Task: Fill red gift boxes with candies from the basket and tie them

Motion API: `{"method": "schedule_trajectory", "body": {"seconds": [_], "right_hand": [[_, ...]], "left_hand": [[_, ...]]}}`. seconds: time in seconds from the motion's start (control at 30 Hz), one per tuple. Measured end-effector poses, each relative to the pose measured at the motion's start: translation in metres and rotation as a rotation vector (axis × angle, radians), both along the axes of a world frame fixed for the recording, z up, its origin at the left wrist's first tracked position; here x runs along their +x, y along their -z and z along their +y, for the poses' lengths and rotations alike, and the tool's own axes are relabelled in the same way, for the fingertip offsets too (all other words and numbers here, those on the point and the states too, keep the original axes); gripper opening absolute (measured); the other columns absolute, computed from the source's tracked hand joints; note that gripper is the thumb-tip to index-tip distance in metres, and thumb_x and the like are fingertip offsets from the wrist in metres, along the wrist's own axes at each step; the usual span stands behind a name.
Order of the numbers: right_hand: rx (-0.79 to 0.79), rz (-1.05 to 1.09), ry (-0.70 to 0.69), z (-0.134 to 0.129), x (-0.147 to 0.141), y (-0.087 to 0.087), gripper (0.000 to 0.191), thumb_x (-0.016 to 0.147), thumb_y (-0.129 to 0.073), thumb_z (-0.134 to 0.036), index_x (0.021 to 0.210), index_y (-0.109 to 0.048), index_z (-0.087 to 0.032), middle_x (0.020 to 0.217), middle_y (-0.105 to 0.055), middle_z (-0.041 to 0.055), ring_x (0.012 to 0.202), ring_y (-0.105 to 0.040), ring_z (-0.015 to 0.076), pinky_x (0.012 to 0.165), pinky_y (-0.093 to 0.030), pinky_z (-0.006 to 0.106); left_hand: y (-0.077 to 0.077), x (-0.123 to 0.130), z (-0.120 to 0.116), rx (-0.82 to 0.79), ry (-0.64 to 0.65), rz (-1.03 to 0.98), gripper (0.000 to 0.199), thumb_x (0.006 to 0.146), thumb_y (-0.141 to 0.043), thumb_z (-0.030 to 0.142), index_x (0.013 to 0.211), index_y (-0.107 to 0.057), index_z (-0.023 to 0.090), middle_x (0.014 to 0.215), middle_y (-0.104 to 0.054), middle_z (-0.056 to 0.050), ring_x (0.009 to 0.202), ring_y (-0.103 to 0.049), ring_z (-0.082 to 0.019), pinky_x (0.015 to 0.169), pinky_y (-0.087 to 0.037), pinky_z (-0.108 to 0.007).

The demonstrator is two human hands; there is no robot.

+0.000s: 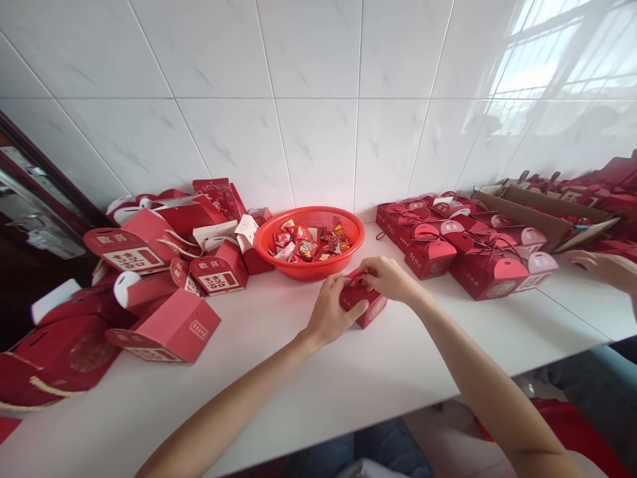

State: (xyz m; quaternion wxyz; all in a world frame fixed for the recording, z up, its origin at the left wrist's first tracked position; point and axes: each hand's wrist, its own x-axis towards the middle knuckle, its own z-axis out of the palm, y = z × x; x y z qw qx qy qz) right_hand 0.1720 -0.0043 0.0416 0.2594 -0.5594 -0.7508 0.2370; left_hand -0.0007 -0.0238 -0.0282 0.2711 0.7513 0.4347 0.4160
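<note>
A small red gift box [374, 312] stands on the white table in front of me, between my two hands. My left hand [332, 307] wraps round its left side, with the thumb across the front and the fingertips at the top flaps. On the top of the box, my right hand [385, 275] pinches at the flaps with bent fingers. Whether a cord lies between those fingertips is too small to tell. Just behind the box sits a red plastic basket [308, 269] holding several wrapped sweets [304, 244].
Several red boxes [174, 325] lie jumbled on the left. Rows of corded red boxes [432, 255] stand on the right, with an open cardboard carton [527, 216] behind them. Another person's hand [600, 265] reaches in at the right edge. A tiled wall [313, 146] backs the table.
</note>
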Motion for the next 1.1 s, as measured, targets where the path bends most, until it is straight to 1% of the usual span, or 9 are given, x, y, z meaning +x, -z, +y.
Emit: {"method": "schedule_trajectory", "body": {"seconds": [0.13, 0.3, 0.4, 0.53, 0.63, 0.77, 0.9, 1.0, 1.1], "right_hand": [[0.063, 0.086, -0.012, -0.001, 0.003, -0.004, 0.022, 0.071, -0.051, -0.007, 0.075, -0.068, -0.020, 0.063, -0.062, -0.0018, 0.058, -0.052, 0.0127, 0.056, -0.039, 0.025], [0.059, 0.220, 0.032, -0.007, 0.009, -0.020, 0.019, 0.072, -0.054, -0.013, 0.082, -0.068, -0.018, 0.057, -0.057, -0.0031, 0.054, -0.051, 0.0124, 0.053, -0.038, 0.025], [0.080, 0.241, 0.090, -0.013, 0.011, -0.028, 0.018, 0.073, -0.054, -0.015, 0.084, -0.068, -0.018, 0.060, -0.058, -0.0024, 0.055, -0.051, 0.0126, 0.054, -0.039, 0.025], [0.102, 0.296, 0.121, -0.020, 0.013, -0.033, 0.017, 0.073, -0.056, -0.016, 0.085, -0.068, -0.019, 0.068, -0.064, -0.0003, 0.061, -0.057, 0.0138, 0.058, -0.042, 0.026], [0.074, 0.317, 0.139, -0.026, 0.018, -0.037, 0.016, 0.074, -0.057, -0.018, 0.085, -0.068, -0.019, 0.065, -0.062, -0.0006, 0.061, -0.057, 0.0142, 0.058, -0.043, 0.026], [0.057, 0.373, 0.216, -0.040, 0.037, -0.050, 0.018, 0.075, -0.061, -0.021, 0.091, -0.068, -0.018, 0.062, -0.059, -0.0016, 0.060, -0.057, 0.0143, 0.058, -0.043, 0.026], [0.058, 0.413, 0.224, -0.063, 0.071, -0.065, 0.026, 0.071, -0.070, -0.027, 0.096, -0.070, -0.019, 0.066, -0.059, -0.0015, 0.063, -0.057, 0.0143, 0.057, -0.044, 0.026], [0.099, 0.410, 0.272, -0.082, 0.100, -0.073, 0.031, 0.068, -0.077, -0.034, 0.095, -0.071, -0.020, 0.069, -0.062, 0.0001, 0.067, -0.059, 0.0159, 0.060, -0.048, 0.028], [0.151, 0.373, 0.353, -0.102, 0.132, -0.078, 0.037, 0.060, -0.084, -0.037, 0.092, -0.073, -0.022, 0.077, -0.066, 0.0031, 0.076, -0.062, 0.0195, 0.063, -0.053, 0.031]], "left_hand": [[0.000, -0.002, 0.000, 0.014, 0.029, -0.008, 0.038, 0.081, -0.073, 0.040, 0.112, -0.061, 0.021, 0.114, -0.061, -0.009, 0.114, -0.059, -0.028, 0.100, -0.049, -0.047], [-0.002, -0.003, -0.001, 0.039, 0.093, -0.069, 0.046, 0.081, -0.075, 0.042, 0.119, -0.058, 0.022, 0.122, -0.060, -0.011, 0.117, -0.057, -0.030, 0.103, -0.047, -0.049], [-0.002, -0.003, -0.003, 0.065, 0.116, -0.111, 0.058, 0.079, -0.078, 0.042, 0.128, -0.052, 0.024, 0.129, -0.058, -0.012, 0.123, -0.055, -0.032, 0.104, -0.046, -0.051], [0.003, -0.003, -0.006, 0.076, 0.097, -0.145, 0.075, 0.078, -0.079, 0.042, 0.140, -0.041, 0.025, 0.142, -0.050, -0.014, 0.135, -0.047, -0.034, 0.110, -0.042, -0.052], [0.011, -0.003, -0.008, 0.137, 0.068, -0.194, 0.066, 0.082, -0.073, 0.040, 0.138, -0.041, 0.024, 0.139, -0.051, -0.013, 0.133, -0.048, -0.031, 0.111, -0.041, -0.051], [0.025, -0.001, -0.016, 0.225, 0.076, -0.223, 0.045, 0.086, -0.065, 0.032, 0.127, -0.048, 0.022, 0.125, -0.057, -0.011, 0.119, -0.056, -0.026, 0.104, -0.046, -0.047], [0.037, 0.003, -0.026, 0.185, 0.228, -0.151, 0.031, 0.086, -0.062, 0.024, 0.117, -0.054, 0.023, 0.119, -0.060, -0.009, 0.113, -0.060, -0.025, 0.095, -0.052, -0.042], [0.042, 0.007, -0.031, 0.162, 0.336, -0.069, 0.029, 0.085, -0.061, 0.018, 0.113, -0.057, 0.023, 0.118, -0.061, -0.008, 0.111, -0.061, -0.023, 0.096, -0.053, -0.041], [0.045, 0.008, -0.032, 0.174, 0.383, -0.014, 0.027, 0.085, -0.059, 0.014, 0.110, -0.060, 0.024, 0.117, -0.061, -0.007, 0.111, -0.062, -0.022, 0.097, -0.053, -0.039]]}}
